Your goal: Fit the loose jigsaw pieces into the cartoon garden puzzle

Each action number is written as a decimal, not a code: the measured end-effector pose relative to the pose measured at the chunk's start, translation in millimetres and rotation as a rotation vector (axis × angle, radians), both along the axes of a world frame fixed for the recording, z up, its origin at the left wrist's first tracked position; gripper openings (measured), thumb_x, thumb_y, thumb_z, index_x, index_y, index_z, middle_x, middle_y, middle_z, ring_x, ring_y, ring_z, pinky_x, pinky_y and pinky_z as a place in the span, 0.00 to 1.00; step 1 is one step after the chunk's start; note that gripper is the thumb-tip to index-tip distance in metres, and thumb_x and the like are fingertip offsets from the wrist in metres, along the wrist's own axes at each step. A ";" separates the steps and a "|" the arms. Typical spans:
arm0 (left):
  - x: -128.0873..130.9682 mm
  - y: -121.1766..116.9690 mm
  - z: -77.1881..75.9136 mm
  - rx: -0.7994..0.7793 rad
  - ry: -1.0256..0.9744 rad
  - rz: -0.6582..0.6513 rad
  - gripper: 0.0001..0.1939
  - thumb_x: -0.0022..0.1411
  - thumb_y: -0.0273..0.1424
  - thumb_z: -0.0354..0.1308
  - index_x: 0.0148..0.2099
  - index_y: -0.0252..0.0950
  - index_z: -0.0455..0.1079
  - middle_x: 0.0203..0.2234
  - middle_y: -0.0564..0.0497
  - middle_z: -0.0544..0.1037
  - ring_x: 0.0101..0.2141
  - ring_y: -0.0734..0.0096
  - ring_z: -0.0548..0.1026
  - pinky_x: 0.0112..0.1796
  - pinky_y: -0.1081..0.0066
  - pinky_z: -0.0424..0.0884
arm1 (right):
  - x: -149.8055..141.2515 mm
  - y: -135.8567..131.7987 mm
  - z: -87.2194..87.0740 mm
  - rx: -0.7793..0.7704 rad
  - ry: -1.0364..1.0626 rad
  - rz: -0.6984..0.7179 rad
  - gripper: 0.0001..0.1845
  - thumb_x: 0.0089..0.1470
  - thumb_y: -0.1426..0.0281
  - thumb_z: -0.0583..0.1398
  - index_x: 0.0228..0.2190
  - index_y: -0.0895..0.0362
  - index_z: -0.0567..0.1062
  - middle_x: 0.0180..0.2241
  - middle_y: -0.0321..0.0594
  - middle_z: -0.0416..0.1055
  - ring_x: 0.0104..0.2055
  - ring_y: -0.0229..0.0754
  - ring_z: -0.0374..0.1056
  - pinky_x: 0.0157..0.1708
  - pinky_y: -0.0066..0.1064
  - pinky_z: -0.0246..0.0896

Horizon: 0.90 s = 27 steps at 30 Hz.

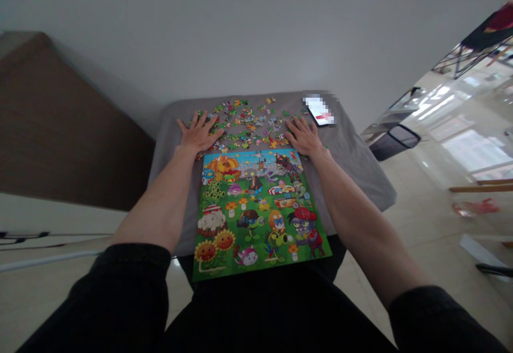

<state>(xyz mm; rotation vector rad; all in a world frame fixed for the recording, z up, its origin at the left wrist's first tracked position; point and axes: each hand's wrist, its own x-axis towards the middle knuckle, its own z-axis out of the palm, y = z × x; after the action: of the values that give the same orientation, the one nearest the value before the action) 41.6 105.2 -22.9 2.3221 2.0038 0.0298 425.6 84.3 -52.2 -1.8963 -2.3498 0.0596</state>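
Many loose jigsaw puzzle pieces point(245, 119) lie scattered over the far half of a grey cloth-covered table point(352, 171). My left hand point(197, 133) rests flat at the left side of the pieces, fingers spread, some pieces touching or near its fingertips. On the right side of the pile, my right hand point(303, 135) also lies with fingers apart. Neither hand grips anything. Between my forearms is a colourful cartoon picture board point(256, 209) with sunflowers and a pumpkin. Its near edge reaches past the table over my lap.
A lit phone point(319, 110) lies at the table's back right corner. Behind the table rises a pale wall point(248, 32). A brown panel point(68, 128) stands to the left. To the right are a tiled floor point(433, 182) and a folding chair point(484, 32).
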 end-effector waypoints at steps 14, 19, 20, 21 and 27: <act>-2.9 0.6 -4.2 -0.008 -0.020 -0.005 0.38 0.73 0.57 0.34 0.77 0.48 0.46 0.76 0.47 0.44 0.74 0.44 0.42 0.65 0.27 0.38 | -0.4 -3.4 3.6 -0.038 -0.025 0.015 0.35 0.71 0.52 0.42 0.72 0.52 0.55 0.75 0.44 0.47 0.77 0.54 0.41 0.71 0.55 0.41; -1.9 -2.6 -2.5 -0.003 -0.015 0.002 0.37 0.73 0.55 0.35 0.77 0.48 0.48 0.76 0.48 0.45 0.74 0.45 0.43 0.66 0.29 0.39 | -2.5 -6.0 6.0 -0.036 -0.012 0.017 0.34 0.71 0.53 0.43 0.72 0.53 0.57 0.75 0.46 0.48 0.76 0.55 0.42 0.71 0.55 0.42; -1.7 -3.2 -2.1 -0.001 -0.014 0.003 0.37 0.73 0.55 0.35 0.77 0.48 0.48 0.76 0.47 0.45 0.74 0.45 0.43 0.66 0.29 0.40 | -2.7 -6.4 6.0 -0.033 -0.009 0.019 0.34 0.71 0.53 0.43 0.71 0.53 0.57 0.75 0.46 0.48 0.76 0.55 0.42 0.71 0.55 0.42; -1.5 -3.8 -1.8 0.001 -0.012 0.005 0.37 0.73 0.55 0.35 0.77 0.48 0.49 0.76 0.47 0.45 0.74 0.46 0.43 0.66 0.30 0.40 | -3.0 -6.6 5.8 -0.029 -0.006 0.020 0.34 0.71 0.53 0.43 0.71 0.53 0.57 0.75 0.46 0.49 0.76 0.55 0.42 0.71 0.55 0.42; -0.7 -5.2 -1.7 0.002 -0.004 0.018 0.36 0.73 0.53 0.37 0.77 0.48 0.50 0.76 0.47 0.46 0.74 0.47 0.44 0.66 0.31 0.40 | -3.0 -6.6 0.8 0.006 0.013 0.021 0.34 0.71 0.53 0.45 0.70 0.53 0.60 0.74 0.47 0.51 0.76 0.56 0.45 0.70 0.56 0.43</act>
<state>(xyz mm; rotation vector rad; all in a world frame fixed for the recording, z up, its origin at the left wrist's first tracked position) 40.9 100.0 -24.5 2.3037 2.0238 0.0380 422.5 77.8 -51.3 -1.8629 -2.3589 0.0670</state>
